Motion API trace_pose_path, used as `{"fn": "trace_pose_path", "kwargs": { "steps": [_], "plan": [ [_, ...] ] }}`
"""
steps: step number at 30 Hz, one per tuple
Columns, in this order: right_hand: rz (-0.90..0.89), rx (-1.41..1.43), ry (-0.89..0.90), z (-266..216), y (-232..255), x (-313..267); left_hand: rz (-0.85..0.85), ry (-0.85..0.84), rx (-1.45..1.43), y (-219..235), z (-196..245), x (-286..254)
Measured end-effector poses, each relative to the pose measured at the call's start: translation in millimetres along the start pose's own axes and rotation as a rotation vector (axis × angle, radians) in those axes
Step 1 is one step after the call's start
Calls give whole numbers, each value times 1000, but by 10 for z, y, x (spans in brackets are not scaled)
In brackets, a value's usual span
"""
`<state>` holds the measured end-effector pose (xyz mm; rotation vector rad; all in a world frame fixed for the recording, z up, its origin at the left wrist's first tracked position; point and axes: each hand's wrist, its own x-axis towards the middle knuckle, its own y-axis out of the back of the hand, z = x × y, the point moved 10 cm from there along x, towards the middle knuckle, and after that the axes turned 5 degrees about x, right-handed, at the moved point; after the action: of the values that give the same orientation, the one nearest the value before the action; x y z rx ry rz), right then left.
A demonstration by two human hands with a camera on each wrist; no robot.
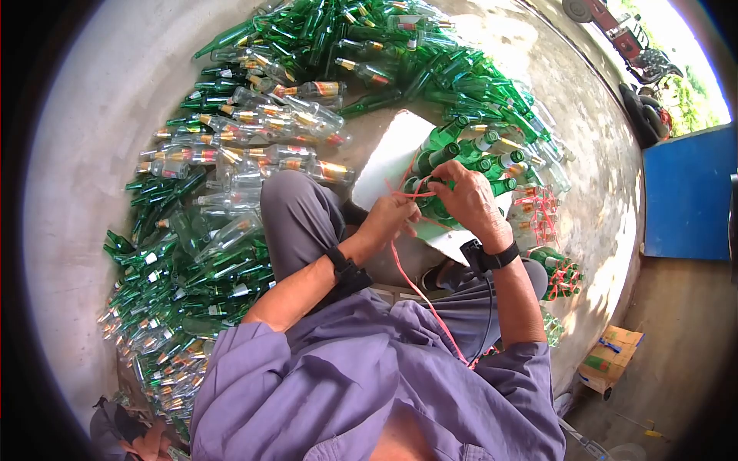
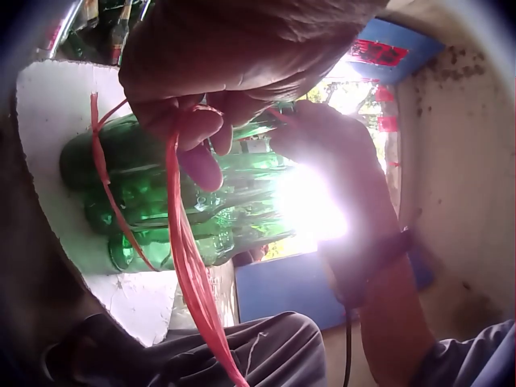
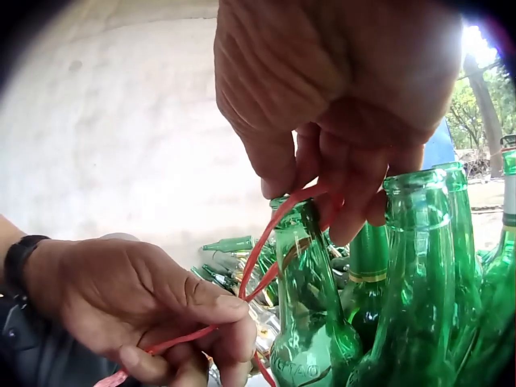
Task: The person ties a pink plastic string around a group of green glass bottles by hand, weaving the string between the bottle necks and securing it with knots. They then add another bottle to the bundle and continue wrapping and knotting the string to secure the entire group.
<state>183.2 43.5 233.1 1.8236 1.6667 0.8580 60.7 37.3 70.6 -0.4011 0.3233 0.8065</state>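
Observation:
A cluster of green glass bottles point(image 1: 442, 140) stands on a white board point(image 1: 378, 160) before the person's knees. Red plastic string point(image 2: 103, 165) circles the lower part of the cluster in the left wrist view. The left hand point(image 1: 388, 218) pinches a strand of this string point(image 3: 173, 342) between thumb and fingers, beside the bottles. Over the bottle tops, the right hand point(image 1: 470, 201) holds a loop of the string point(image 3: 251, 256) near one bottle's neck point(image 3: 300, 234). A long tail of string point(image 1: 419, 288) hangs from the left hand across the lap.
Loose green bottles point(image 1: 223, 269) and clear bottles point(image 1: 304, 115) cover the floor at left and ahead. Bundles tied in red string point(image 1: 563, 275) stand at right. A blue panel point(image 1: 686, 192) and a cardboard box point(image 1: 611, 357) are farther right.

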Motion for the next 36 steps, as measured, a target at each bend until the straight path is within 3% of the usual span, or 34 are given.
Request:
{"fn": "trace_pose_path", "kwargs": {
  "steps": [3, 5, 8, 10, 12, 13, 16, 18, 19, 21, 25, 27, 28, 30, 34, 36],
  "plan": [
    [51, 17, 120, -62, 27, -23, -15, -6, 45, -16, -18, -11],
    [-44, -118, 209, -153, -55, -51, -23, -18, 95, -56, -28, -28],
    [-88, -40, 205, -92, -89, -31, -77, -51, 195, -133, -88, -77],
    [-24, -103, 301, -162, -38, -37, -126, -72, 251, -183, -74, -155],
    [45, -166, 390, -230, -1, -79, -229, -177, 756, -309, -54, -272],
    [40, -154, 374, -206, -12, -81, -232, -171, 761, -316, -89, -299],
    [-11, -139, 279, -142, -55, -64, -147, -183, 782, -296, -78, -401],
    [-59, -137, 206, -61, -118, -46, 87, -508, 973, -332, 336, -586],
    [-25, -101, 225, -51, -110, -48, 82, -507, 979, -398, 482, -639],
    [16, -60, 238, -39, -89, -53, 178, -693, 796, -451, 923, -856],
    [-1, -88, 245, -15, -102, -39, 309, -840, 714, -262, 1261, -750],
    [1, -127, 258, -29, -110, -32, 211, -554, 239, 14, 1187, -503],
    [6, -124, 252, -20, -105, -31, 204, -552, 244, 39, 1238, -447],
    [-55, -139, 215, 27, -163, -25, 243, -265, -316, 246, 996, -246],
    [-64, -125, 183, 38, -154, -35, 167, -343, -472, 227, 921, -200],
    [-58, -134, 183, 67, -170, -39, 154, -327, -391, 63, 806, -309]
  ]
}}
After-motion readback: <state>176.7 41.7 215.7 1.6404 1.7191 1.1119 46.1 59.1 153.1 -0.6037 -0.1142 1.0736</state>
